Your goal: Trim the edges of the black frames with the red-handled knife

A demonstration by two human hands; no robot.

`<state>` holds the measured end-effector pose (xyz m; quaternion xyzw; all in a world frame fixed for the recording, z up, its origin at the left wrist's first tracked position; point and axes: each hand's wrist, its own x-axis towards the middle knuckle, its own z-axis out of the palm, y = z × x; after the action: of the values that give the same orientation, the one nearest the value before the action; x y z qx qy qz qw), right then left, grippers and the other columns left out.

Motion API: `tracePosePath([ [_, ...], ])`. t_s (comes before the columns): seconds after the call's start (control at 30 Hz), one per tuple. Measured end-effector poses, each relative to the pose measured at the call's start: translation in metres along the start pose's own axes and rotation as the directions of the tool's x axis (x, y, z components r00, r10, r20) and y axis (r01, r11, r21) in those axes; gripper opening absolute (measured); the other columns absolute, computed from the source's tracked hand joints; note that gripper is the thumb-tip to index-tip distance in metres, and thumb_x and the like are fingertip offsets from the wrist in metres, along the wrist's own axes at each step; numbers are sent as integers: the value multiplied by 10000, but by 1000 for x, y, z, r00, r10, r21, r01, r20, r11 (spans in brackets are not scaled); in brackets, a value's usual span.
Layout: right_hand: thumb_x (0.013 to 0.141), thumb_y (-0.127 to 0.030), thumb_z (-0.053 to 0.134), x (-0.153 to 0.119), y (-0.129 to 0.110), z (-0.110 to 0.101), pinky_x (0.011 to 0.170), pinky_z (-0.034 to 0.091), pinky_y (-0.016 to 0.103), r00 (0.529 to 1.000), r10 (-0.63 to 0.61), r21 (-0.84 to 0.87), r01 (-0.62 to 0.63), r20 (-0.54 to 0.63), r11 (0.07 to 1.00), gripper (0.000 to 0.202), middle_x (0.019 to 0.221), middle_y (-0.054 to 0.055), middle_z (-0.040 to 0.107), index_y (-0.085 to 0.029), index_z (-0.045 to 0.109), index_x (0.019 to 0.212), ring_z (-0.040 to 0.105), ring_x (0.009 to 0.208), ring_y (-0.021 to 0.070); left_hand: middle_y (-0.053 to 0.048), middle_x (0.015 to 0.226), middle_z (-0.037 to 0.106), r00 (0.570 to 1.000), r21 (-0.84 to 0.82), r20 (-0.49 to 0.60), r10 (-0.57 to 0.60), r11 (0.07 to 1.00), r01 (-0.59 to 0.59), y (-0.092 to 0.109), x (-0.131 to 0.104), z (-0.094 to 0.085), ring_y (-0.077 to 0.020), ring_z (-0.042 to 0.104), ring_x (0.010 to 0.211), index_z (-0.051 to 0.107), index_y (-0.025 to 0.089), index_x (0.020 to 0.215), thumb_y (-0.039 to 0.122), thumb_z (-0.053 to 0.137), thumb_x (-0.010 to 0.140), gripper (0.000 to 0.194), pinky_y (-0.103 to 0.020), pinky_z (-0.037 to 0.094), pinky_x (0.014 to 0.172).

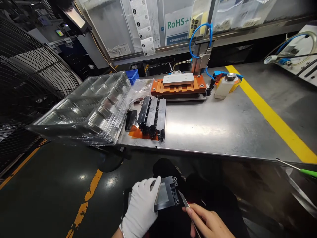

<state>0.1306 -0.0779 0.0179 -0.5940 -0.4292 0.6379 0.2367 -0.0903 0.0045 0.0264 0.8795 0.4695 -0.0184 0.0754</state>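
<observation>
Low in the view, in front of the metal table's edge, my left hand (142,206) in a white glove grips a flat black plastic part (166,195) with a pale grey window. Its right end has metal-ringed holes. My right hand (206,219), ungloved, is closed around a slim metal blade tool (183,200), whose tip is beside the part's right end; whether it touches is not clear. On the table (213,129), several long black parts (152,115) lie side by side over an orange sheet (135,133).
Stacked clear trays (84,109) fill the table's left. Behind are an orange fixture (178,87) with a blue air hose, and a white bottle (224,87). A green-handled tool (308,172) projects at the right edge. A fan (32,66) stands at left.
</observation>
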Motion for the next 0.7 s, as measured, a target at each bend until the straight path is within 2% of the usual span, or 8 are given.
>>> tracePosePath([
  [0.13, 942, -639, 375, 8, 7, 10, 406, 441, 201, 1000, 8, -18, -8, 11, 1000, 492, 584, 5, 675, -220, 562, 767, 625, 435, 145, -94, 1211, 588, 996, 79, 59, 60, 995, -65, 2, 2, -5, -269, 553, 998, 375, 183, 1424, 42, 491, 709, 738, -477, 458, 863],
  [0.33, 928, -679, 367, 11, 15, 15, 348, 366, 196, 999, 32, 18, -31, -38, 999, 518, 559, 3, 659, -220, 534, 754, 575, 368, 129, -89, 1210, 577, 994, 117, 84, 77, 989, -86, 5, 3, -8, -271, 544, 1009, 352, 189, 1436, 4, 447, 713, 753, -481, 454, 870],
  [0.47, 866, -711, 484, 17, 31, 26, 404, 368, 191, 998, 61, 224, -54, -27, 973, 533, 488, -15, 626, -198, 624, 843, 537, 390, 115, -85, 1193, 578, 994, 145, 78, 78, 985, -88, 7, 4, -7, -271, 546, 999, 353, 190, 1435, -12, 425, 727, 740, -487, 453, 863],
  [0.57, 744, -809, 542, 25, 42, 38, 390, 297, 187, 993, 111, 395, -112, 25, 912, 672, 429, -16, 584, -164, 664, 886, 465, 363, 102, -90, 1197, 581, 994, 166, 71, 89, 981, -99, 7, 4, -5, -268, 550, 1002, 354, 189, 1435, -24, 396, 756, 713, -488, 452, 867],
  [0.63, 662, -888, 508, 28, 43, 44, 361, 230, 182, 987, 146, 454, -159, 62, 877, 794, 391, -22, 534, -140, 669, 874, 390, 322, 84, -91, 1202, 584, 994, 168, 68, 85, 981, -96, 7, 4, -3, -265, 554, 999, 358, 190, 1434, -19, 390, 773, 694, -485, 454, 866],
  [0.7, 655, -894, 500, 28, 38, 44, 355, 203, 168, 980, 173, 511, -198, 97, 836, 825, 384, -36, 492, -122, 674, 888, 352, 317, 63, -88, 1215, 582, 995, 166, 61, 77, 982, -87, 7, 4, -2, -263, 555, 1002, 356, 196, 1436, -20, 389, 773, 698, -486, 453, 872],
])
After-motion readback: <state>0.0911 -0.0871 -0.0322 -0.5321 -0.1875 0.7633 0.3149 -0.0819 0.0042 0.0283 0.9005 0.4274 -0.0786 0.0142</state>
